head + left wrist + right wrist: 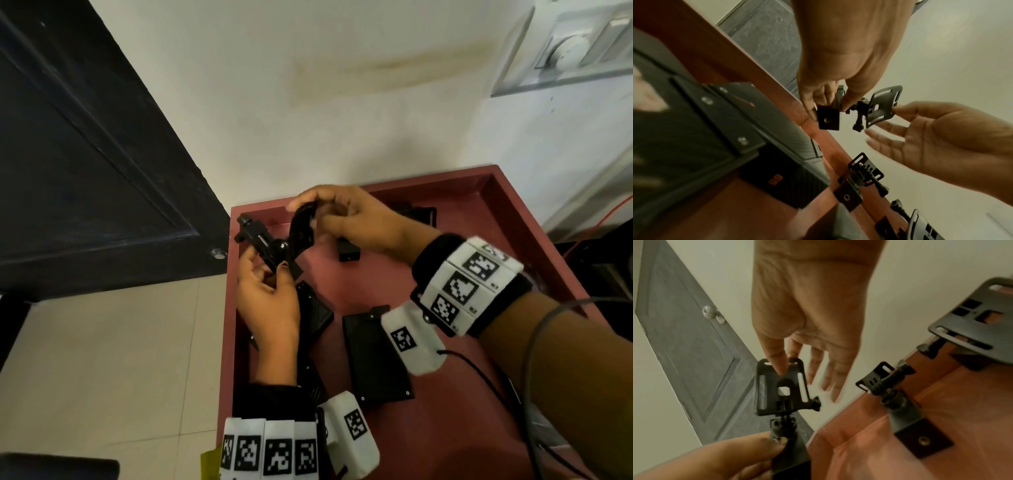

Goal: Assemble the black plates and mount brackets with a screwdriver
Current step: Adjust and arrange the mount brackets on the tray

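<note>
A black mount bracket (pixel 274 246) hangs above the far left corner of the red tray (pixel 479 240). It has a square base (pixel 828 119), a jointed stem and a slotted plate (pixel 781 386) with a thumbscrew at the side. My left hand (pixel 267 263) pinches the stem just above the base, with the thumb (pixel 756 451) against it. My right hand (pixel 303 212) pinches the plate's top edge between thumb (pixel 777 363) and forefinger, its other fingers straight. No screwdriver is in view.
Two more assembled brackets (pixel 890 389) (pixel 970 321) lean at the tray's far rim. Black flat boxes (pixel 373 359) (pixel 315 311) and a small black block (pixel 347 251) lie on the tray floor. A dark door (pixel 85 154) stands left, a pale wall behind.
</note>
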`<state>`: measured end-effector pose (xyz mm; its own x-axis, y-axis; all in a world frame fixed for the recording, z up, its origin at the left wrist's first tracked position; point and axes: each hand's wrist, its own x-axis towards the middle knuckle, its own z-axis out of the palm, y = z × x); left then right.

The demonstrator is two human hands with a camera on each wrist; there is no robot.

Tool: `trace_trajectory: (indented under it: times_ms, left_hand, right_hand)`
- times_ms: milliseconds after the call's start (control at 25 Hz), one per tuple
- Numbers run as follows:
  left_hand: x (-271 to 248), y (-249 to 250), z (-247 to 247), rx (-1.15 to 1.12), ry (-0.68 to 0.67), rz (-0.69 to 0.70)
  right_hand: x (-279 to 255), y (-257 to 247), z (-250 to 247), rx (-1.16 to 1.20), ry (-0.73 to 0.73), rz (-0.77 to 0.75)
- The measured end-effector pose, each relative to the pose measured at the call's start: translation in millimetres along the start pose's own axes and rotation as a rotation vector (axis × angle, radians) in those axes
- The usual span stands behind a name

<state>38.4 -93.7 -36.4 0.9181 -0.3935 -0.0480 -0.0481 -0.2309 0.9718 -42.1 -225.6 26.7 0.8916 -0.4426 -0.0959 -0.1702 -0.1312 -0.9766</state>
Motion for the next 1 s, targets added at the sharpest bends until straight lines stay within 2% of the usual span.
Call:
trace_trajectory:
  times_ms: [120,160,240,320,440,520,640,760,840,880,1000]
  left_hand:
    - [-1.1,4.8,-3.4,0.016,0.091,0.042]
    - [-2.8,5.0,-3.1,0.019,0.090,0.049]
    - [-4.7,4.5,-1.6,0.015,0.028,0.058]
    - [-3.4,3.6,-1.0,0.025,-0.075,0.057]
    - [-3.9,6.9,1.7,-0.018,-0.246,0.045]
    - [-4.3,9.2,4.0,-0.035,-0.285,0.029]
    - [-2.7,6.4,5.4,-0.068,-0.212,-0.018]
    - [-3.2,3.4,2.4,-0.152,-0.115,-0.155]
    - [-3.6,3.9,0.4,-0.233,-0.102,-0.232]
    - [-4.1,6.0,-0.1,-0.254,-0.102,-0.229]
    - [-4.0,9.3,-0.9,-0.243,-0.114,-0.105]
  right_hand:
    - [-29.0,-1.4,24.0,-0.301,0.053,0.183]
    - [-33.0,1.7,35.7,-0.330,0.067,0.238]
    - [-28.5,12.4,56.9,-0.237,0.119,0.284]
    - [-17.6,24.7,67.8,-0.119,0.189,0.281]
    - [-7.5,35.5,59.0,-0.035,0.286,0.280]
    - [-7.5,37.5,50.4,-0.050,0.300,0.258]
    - [-12.9,33.4,44.0,-0.124,0.324,0.189]
    - [-16.3,27.5,40.4,-0.169,0.335,0.137]
    - [-12.4,26.0,34.8,-0.165,0.352,0.116]
    - [-9.0,25.6,31.8,-0.173,0.351,0.108]
    - [2.4,28.4,26.4,-0.214,0.334,0.098]
